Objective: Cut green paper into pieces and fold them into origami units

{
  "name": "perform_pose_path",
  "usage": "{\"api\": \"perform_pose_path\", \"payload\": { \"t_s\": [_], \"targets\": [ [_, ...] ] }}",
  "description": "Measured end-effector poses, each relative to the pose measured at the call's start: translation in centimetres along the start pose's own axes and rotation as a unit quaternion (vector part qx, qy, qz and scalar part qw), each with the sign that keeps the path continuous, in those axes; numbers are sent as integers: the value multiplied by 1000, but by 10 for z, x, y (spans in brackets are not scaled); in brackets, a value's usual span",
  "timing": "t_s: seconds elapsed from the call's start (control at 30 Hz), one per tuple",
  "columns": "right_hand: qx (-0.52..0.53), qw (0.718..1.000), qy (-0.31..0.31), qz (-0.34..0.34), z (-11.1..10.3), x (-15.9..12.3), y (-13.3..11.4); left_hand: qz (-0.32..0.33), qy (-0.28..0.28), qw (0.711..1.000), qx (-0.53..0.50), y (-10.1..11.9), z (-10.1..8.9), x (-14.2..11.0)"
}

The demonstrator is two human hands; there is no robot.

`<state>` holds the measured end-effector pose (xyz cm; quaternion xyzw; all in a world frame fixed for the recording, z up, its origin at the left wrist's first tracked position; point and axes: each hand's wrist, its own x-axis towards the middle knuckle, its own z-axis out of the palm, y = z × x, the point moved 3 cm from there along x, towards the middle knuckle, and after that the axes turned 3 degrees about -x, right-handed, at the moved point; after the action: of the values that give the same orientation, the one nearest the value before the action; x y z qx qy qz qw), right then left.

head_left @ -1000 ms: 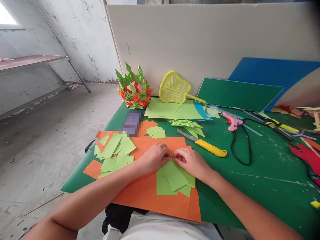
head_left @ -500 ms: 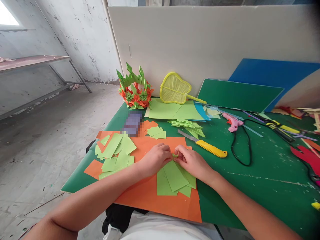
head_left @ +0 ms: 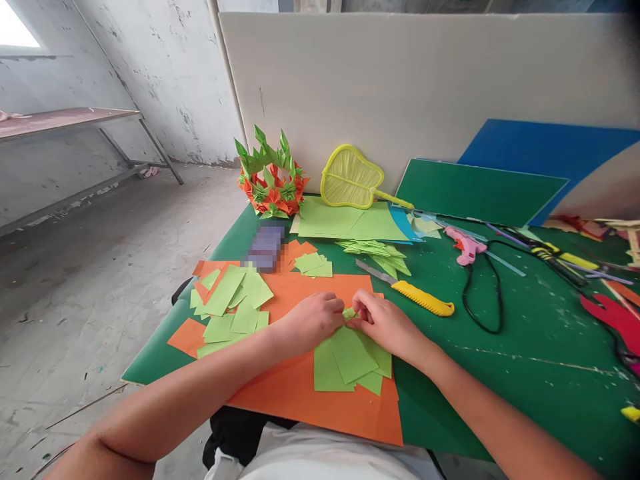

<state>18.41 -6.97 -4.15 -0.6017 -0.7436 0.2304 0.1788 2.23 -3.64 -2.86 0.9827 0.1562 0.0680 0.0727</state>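
Observation:
My left hand (head_left: 319, 321) and my right hand (head_left: 379, 321) meet over an orange sheet (head_left: 300, 387). Between their fingertips they pinch a small green piece of paper (head_left: 349, 313), mostly hidden by the fingers. Just below lie several loose green paper rectangles (head_left: 351, 357), overlapping one another. Left of my left forearm is a scattered pile of green paper pieces (head_left: 227, 293). A short stack of small green slips (head_left: 314, 265) lies beyond my hands, and folded green paper pieces (head_left: 377, 252) lie behind them.
A yellow-handled knife (head_left: 423, 297) lies with its blade out just beyond my right hand. Farther right are a pink glue gun (head_left: 466, 245) with a black cord and red pliers-like handles (head_left: 611, 320). At the back stand an orange-green folded-paper basket (head_left: 273, 187) and a yellow fan (head_left: 351, 179).
My fingers have shifted slightly around the small green paper, and more of it shows between them. The things on the table stay where they were.

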Motion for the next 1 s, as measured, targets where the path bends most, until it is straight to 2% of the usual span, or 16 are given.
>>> {"api": "perform_pose_path", "payload": {
  "t_s": [0.23, 0.4, 0.47, 0.67, 0.83, 1.0],
  "targets": [
    [10, 998, -58, 10, -13, -8, 7, -21, 1, 1000, -22, -2, -1, -1],
    [9, 998, -63, 2, -20, -12, 14, -35, 6, 999, -18, -1, -1, -2],
    [3, 998, -53, -24, -21, -12, 13, -33, 9, 999, -17, -1, -2, -2],
    [-51, 983, -27, -173, -15, -12, -3, -20, 37, 998, -40, -6, -1, -3],
    [-68, 974, 7, -215, -8, -8, -5, -26, 47, 997, -63, -9, 0, -2],
    [-74, 969, 6, -234, -10, -8, 0, 22, 38, 997, -57, -10, -8, -5]
  ]
}}
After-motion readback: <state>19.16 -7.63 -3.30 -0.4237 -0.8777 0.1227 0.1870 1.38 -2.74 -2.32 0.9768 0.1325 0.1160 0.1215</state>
